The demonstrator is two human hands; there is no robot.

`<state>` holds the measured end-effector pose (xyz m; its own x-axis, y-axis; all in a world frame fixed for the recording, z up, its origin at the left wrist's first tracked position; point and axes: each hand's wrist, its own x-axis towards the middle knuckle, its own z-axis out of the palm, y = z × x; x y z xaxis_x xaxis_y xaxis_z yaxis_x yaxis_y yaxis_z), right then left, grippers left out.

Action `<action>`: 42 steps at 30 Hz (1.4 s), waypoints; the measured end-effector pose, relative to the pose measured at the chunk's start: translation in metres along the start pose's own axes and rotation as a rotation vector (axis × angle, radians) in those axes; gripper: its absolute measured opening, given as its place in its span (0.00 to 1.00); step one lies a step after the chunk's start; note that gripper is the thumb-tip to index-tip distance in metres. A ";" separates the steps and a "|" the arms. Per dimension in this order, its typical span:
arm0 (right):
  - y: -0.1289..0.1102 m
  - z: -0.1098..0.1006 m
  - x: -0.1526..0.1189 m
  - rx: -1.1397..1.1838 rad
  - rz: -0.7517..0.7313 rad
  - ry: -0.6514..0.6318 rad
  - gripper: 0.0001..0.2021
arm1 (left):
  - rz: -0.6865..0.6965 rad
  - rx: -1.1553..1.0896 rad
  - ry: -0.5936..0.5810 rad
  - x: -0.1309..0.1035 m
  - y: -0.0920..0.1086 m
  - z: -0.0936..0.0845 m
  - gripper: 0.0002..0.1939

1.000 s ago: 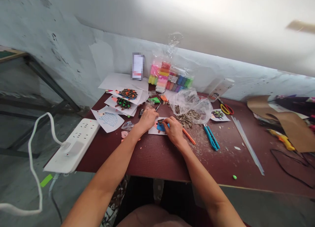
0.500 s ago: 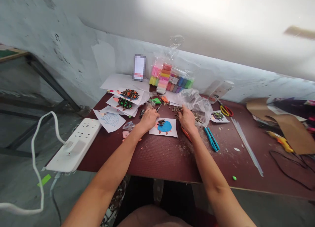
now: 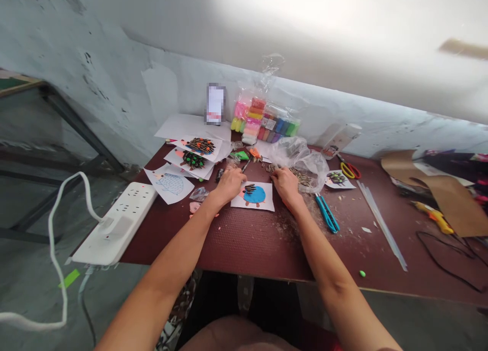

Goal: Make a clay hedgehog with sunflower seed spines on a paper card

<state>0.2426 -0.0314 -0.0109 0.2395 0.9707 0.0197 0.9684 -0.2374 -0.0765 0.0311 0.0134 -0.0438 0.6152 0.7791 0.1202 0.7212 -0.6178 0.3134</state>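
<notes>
A white card (image 3: 268, 201) with a blue clay hedgehog (image 3: 256, 194) lies flat between my hands. Several dark, striped seed-like spines stand on the hedgehog's upper left. My left hand (image 3: 230, 184) is closed at the card's left edge, fingers curled; what they grip is hidden. My right hand (image 3: 286, 186) is just right of the card, thumb and fingers pinched together near its upper right corner. Anything in that pinch is too small to make out. Behind the right hand spreads a pile of brown seed-like pieces (image 3: 302, 177), beside a crumpled clear plastic bag (image 3: 297, 153).
Finished-looking hedgehog cards (image 3: 202, 147) and a blue-outlined drawing (image 3: 171, 184) lie left. Coloured clay packs (image 3: 263, 122) and a phone (image 3: 215, 104) lean against the wall. Rightward are a turquoise-handled tool (image 3: 327, 214), scissors (image 3: 349, 170), glue sticks (image 3: 383, 226) and a yellow glue gun (image 3: 438, 220).
My right hand has drawn back slightly from the seed-like pile towards the card, its fingers now pinched. The orange-red handle beneath it is now covered. My left hand has barely moved.
</notes>
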 end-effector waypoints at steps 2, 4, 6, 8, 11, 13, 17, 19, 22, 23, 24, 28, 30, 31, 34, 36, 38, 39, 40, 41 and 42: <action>-0.002 -0.001 0.003 -0.010 0.001 -0.007 0.12 | -0.005 -0.004 -0.012 0.000 0.001 -0.002 0.19; -0.004 -0.002 0.002 0.000 -0.009 0.014 0.12 | -0.007 -0.007 -0.021 -0.001 0.002 -0.005 0.19; -0.005 -0.004 -0.002 0.046 -0.013 0.063 0.13 | -0.008 -0.006 -0.027 -0.001 0.002 -0.006 0.19; -0.005 -0.004 -0.008 0.148 -0.021 0.129 0.13 | -0.009 -0.002 -0.029 -0.001 0.002 -0.006 0.19; -0.006 -0.003 -0.021 0.423 -0.075 0.196 0.15 | -0.006 0.003 -0.022 -0.001 0.002 -0.004 0.19; -0.008 0.000 -0.030 0.644 -0.131 0.176 0.15 | 0.000 0.001 -0.015 -0.001 0.001 -0.003 0.20; -0.015 0.006 -0.044 1.019 -0.175 0.031 0.14 | 0.001 -0.012 -0.021 0.000 0.001 -0.003 0.19; -0.019 0.009 -0.048 1.143 -0.159 -0.020 0.13 | -0.003 -0.011 -0.030 0.000 0.001 -0.003 0.19; -0.024 0.011 -0.054 1.192 -0.140 -0.012 0.13 | -0.006 -0.010 -0.031 0.000 0.002 -0.005 0.19; -0.025 0.012 -0.056 1.172 -0.137 0.012 0.13 | -0.007 -0.010 -0.033 0.000 0.002 -0.006 0.19; -0.026 0.012 -0.058 1.146 -0.132 0.037 0.12 | -0.008 -0.009 -0.036 0.000 0.003 -0.006 0.19; -0.031 0.015 -0.068 1.078 -0.129 0.035 0.10 | -0.012 -0.010 -0.036 -0.001 0.003 -0.008 0.18; -0.033 0.017 -0.073 0.994 -0.145 0.020 0.08 | -0.011 -0.010 -0.036 -0.002 0.003 -0.009 0.17; -0.034 0.018 -0.075 0.924 -0.152 0.026 0.07 | -0.011 -0.008 -0.039 -0.002 0.004 -0.009 0.17; -0.037 0.020 -0.078 0.694 -0.192 0.089 0.08 | -0.015 -0.005 -0.052 -0.002 0.005 -0.010 0.18; -0.039 0.021 -0.078 0.571 -0.229 0.141 0.08 | -0.015 -0.007 -0.054 -0.002 0.005 -0.011 0.18; -0.041 0.022 -0.078 0.484 -0.253 0.160 0.08 | -0.011 -0.010 -0.046 -0.002 0.005 -0.011 0.18; -0.042 0.023 -0.077 0.452 -0.256 0.157 0.09 | -0.010 -0.010 -0.041 -0.002 0.005 -0.011 0.18; -0.044 0.024 -0.077 0.425 -0.256 0.150 0.09 | -0.010 -0.009 -0.037 -0.002 0.005 -0.010 0.18; -0.045 0.025 -0.077 0.405 -0.257 0.142 0.10 | -0.011 -0.008 -0.035 -0.002 0.005 -0.010 0.18; -0.046 0.026 -0.076 0.389 -0.259 0.136 0.10 | -0.011 -0.006 -0.034 -0.002 0.005 -0.010 0.18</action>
<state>0.1780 -0.0936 -0.0347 0.0265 0.9761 0.2155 0.9058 0.0677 -0.4183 0.0303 0.0101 -0.0328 0.6179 0.7817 0.0846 0.7261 -0.6086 0.3201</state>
